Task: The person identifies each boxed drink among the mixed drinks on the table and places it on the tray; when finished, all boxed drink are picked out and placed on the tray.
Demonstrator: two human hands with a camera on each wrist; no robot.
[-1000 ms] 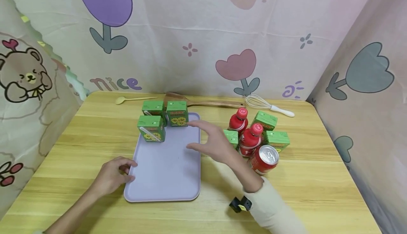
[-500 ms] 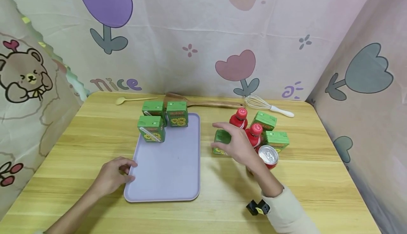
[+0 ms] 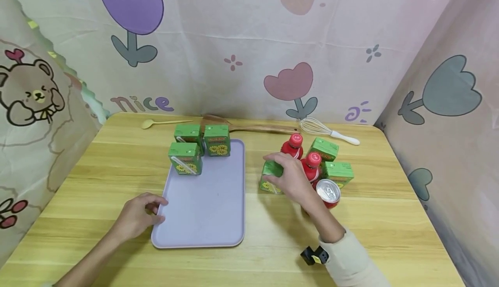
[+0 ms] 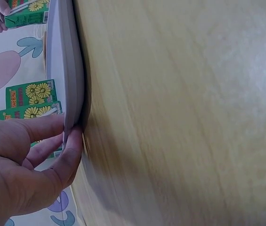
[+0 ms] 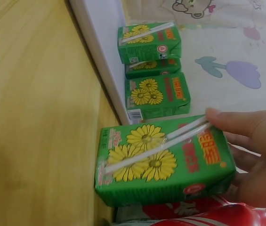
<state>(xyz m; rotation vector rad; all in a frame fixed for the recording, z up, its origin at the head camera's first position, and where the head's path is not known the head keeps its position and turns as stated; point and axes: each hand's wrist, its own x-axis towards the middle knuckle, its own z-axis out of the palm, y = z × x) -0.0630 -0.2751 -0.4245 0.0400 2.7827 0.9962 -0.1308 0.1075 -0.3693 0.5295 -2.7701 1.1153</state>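
On the yellow wood-grain table, a pale purple rectangular tray has its left rim pinched by the left hand, and to its right the right hand pinches an upright, flower-printed green cardboard carton.

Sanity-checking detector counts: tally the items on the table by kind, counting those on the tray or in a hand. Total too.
Green drink boxes: 6
Red bottles: 2
Can: 1
Tray: 1
Spoon: 1
Wooden spatula: 1
Whisk: 1
Total: 13 visible
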